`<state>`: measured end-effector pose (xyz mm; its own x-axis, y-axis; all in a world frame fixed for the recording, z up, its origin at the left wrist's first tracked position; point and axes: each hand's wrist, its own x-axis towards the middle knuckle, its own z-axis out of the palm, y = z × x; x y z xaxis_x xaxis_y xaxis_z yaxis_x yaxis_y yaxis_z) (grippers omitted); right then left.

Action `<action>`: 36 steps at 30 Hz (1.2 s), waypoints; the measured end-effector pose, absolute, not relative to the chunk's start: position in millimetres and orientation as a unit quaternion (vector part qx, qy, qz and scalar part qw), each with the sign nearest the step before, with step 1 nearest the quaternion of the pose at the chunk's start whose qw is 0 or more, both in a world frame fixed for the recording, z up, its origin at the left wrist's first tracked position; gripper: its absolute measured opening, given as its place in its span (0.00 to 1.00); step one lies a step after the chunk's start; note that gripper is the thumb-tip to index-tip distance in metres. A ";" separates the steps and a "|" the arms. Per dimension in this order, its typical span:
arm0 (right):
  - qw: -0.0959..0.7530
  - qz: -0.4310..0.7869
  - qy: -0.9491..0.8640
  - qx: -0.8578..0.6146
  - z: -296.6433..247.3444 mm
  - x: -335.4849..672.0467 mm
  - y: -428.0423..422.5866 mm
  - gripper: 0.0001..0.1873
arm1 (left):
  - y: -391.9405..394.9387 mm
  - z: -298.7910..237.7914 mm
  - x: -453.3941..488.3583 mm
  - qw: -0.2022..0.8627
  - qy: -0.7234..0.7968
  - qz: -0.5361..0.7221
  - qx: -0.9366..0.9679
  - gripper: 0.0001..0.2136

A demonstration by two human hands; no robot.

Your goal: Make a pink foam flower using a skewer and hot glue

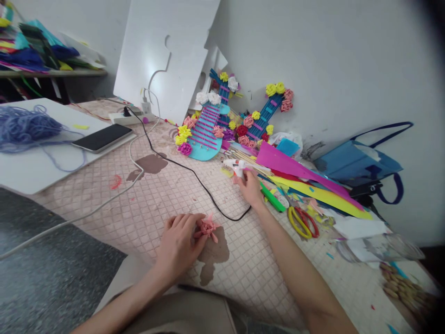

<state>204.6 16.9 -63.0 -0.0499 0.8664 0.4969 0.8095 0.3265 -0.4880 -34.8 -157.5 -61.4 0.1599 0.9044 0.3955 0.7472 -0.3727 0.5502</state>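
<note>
Between the thumb and fingers of my left hand (181, 243) is a pink paper flower (207, 227), held low over the near part of the table. Farther forward and to the right, my right hand (249, 186) is closed around the handle of a white glue gun (236, 164). The gun's nozzle points left, and its black cord (194, 174) runs across the tabletop. Behind the gun lie thin wooden sticks (250, 157). A green strip (273, 197) rests just right of my right wrist, with yellow- and red-handled scissors (302, 222) beyond it.
Flower-trimmed craft pieces (206, 130) lean near the wall. Coloured sheets (306, 176) and a blue bag (358, 160) are at right. On the left are a phone (104, 138), purple yarn (29, 125) on a white board (31, 174), a power strip (130, 118) and a white cable (83, 215).
</note>
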 end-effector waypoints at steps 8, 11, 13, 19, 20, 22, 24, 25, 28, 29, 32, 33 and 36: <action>0.358 0.047 -0.734 -0.576 -63.4 209.1 12.5 0.16 | -157.0 -63.3 -34.9 0.112 0.545 0.346 0.755 0.14; 0.364 0.046 -0.734 -0.572 -62.4 209.2 13.2 0.17 | -157.2 -63.0 -35.1 0.109 0.544 0.348 0.756 0.13; 0.369 0.045 -0.733 -0.569 -62.4 209.7 13.8 0.18 | -157.2 -62.7 -35.1 0.108 0.544 0.350 0.755 0.13; 0.382 0.033 -0.729 -0.567 -65.0 212.8 13.1 0.19 | -156.1 -66.6 -34.7 0.105 0.546 0.350 0.754 0.13; 0.382 0.031 -0.729 -0.567 -65.7 213.3 12.8 0.18 | -155.9 -67.2 -34.6 0.105 0.546 0.352 0.753 0.13; 0.381 0.028 -0.731 -0.566 -67.0 214.0 12.6 0.17 | -155.6 -67.8 -34.5 0.106 0.544 0.353 0.753 0.14; 0.377 0.025 -0.733 -0.566 -68.0 214.4 13.2 0.14 | -155.6 -67.6 -34.4 0.106 0.544 0.353 0.754 0.14; 0.374 0.024 -0.734 -0.566 -68.3 214.6 13.7 0.13 | -155.8 -67.3 -34.5 0.107 0.544 0.353 0.754 0.14; 0.364 0.023 -0.741 -0.564 -67.6 216.3 14.7 0.09 | -156.2 -66.4 -34.8 0.108 0.544 0.351 0.754 0.14; 0.361 0.024 -0.744 -0.562 -66.9 217.4 14.2 0.09 | -156.4 -66.3 -35.0 0.110 0.544 0.350 0.755 0.14; 0.355 0.026 -0.751 -0.556 -64.3 222.0 9.1 0.09 | -156.6 -66.4 -35.2 0.111 0.545 0.350 0.754 0.13; 0.354 0.026 -0.753 -0.554 -63.6 223.6 6.4 0.09 | -156.6 -66.5 -35.2 0.111 0.545 0.350 0.754 0.13; 0.355 0.025 -0.756 -0.550 -62.5 226.9 -1.9 0.12 | -156.4 -67.0 -35.0 0.111 0.544 0.349 0.755 0.14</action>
<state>226.9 -1.9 -62.5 -0.1439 0.8491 0.5083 0.8130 0.3943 -0.4285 -35.0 -156.4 -67.0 0.1636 0.8988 0.4067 0.7441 -0.3831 0.5473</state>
